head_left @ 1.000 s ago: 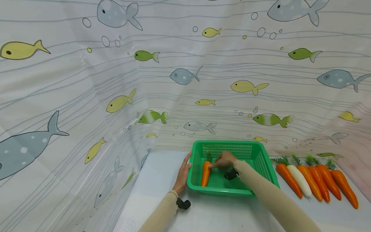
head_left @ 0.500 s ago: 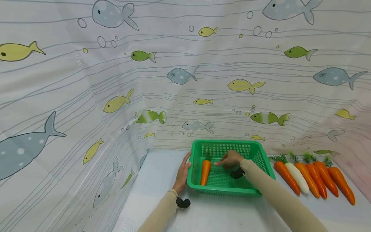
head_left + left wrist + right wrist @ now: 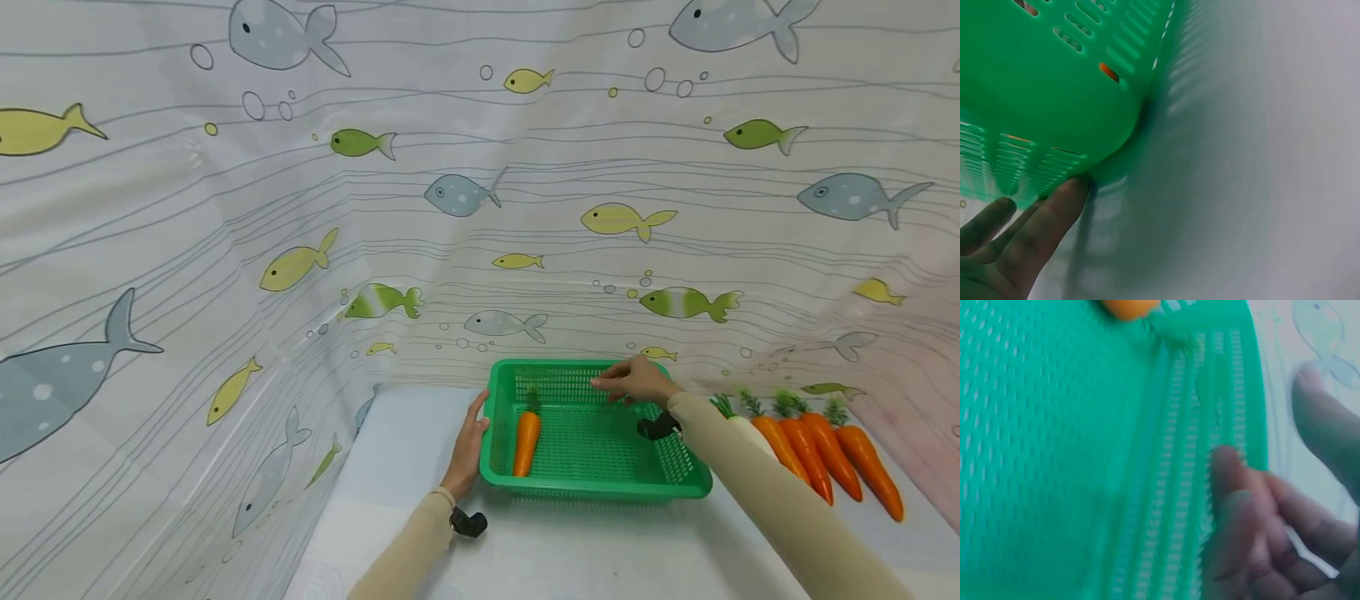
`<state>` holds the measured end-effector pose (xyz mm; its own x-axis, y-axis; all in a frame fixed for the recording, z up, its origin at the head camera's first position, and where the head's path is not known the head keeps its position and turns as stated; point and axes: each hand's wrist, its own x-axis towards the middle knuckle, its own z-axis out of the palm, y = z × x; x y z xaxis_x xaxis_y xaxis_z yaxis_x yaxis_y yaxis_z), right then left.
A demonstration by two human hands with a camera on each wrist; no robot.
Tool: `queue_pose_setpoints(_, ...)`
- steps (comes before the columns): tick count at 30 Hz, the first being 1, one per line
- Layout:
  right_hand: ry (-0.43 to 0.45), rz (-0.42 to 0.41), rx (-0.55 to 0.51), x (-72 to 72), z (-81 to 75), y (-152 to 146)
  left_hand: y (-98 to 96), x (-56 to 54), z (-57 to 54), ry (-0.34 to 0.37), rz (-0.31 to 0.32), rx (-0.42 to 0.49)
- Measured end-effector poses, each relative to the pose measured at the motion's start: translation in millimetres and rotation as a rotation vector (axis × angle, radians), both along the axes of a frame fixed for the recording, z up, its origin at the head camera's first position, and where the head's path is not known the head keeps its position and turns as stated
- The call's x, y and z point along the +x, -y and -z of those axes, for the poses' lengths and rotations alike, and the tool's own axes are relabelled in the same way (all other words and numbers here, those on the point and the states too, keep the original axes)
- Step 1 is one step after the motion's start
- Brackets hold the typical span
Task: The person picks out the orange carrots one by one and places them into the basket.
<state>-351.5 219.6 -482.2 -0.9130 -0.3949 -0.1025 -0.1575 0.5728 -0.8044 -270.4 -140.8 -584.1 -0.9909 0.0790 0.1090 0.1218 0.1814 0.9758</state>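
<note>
A green plastic basket (image 3: 585, 487) stands on the white table, with one orange carrot (image 3: 527, 442) lying along its left side, leafy top toward the back. My left hand (image 3: 467, 446) rests against the basket's left wall. In the left wrist view, fingers (image 3: 1047, 225) lie fairly straight against the slotted wall near the bottom. My right hand (image 3: 633, 382) is over the basket's back right part, holding nothing. Its fingers are loosely bent and the thumb is apart from them in the right wrist view, where the picture is blurred.
Right of the basket lies a row of several orange carrots (image 3: 870, 471) and a white radish (image 3: 750, 433), green tops toward the back. My right forearm covers part of this row. A fish-print sheet (image 3: 420, 242) rises behind and left of the table (image 3: 555, 554).
My right hand has let go of the carrot in the basket and moved right and back, up toward the far rim. The left hand stays at the left wall.
</note>
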Motion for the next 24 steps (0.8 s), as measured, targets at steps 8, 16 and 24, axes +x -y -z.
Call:
queue_pose_setpoints(8, -0.220, 0.165, 0.101, 0.0, -15.3, -69, 1.0, -1.4, -3.8, 0.007, 0.038, -0.034)
queue_pose_setpoints(16, -0.318, 0.199, 0.387, 13.4, 7.2, -130, 4.2, -3.2, -3.2, 0.021, 0.070, -0.054)
queue_pose_setpoints(24, -0.252, 0.153, 0.482, 26.2, 36.9, -159, 3.3, -4.7, -2.1, 0.030, 0.066, -0.049)
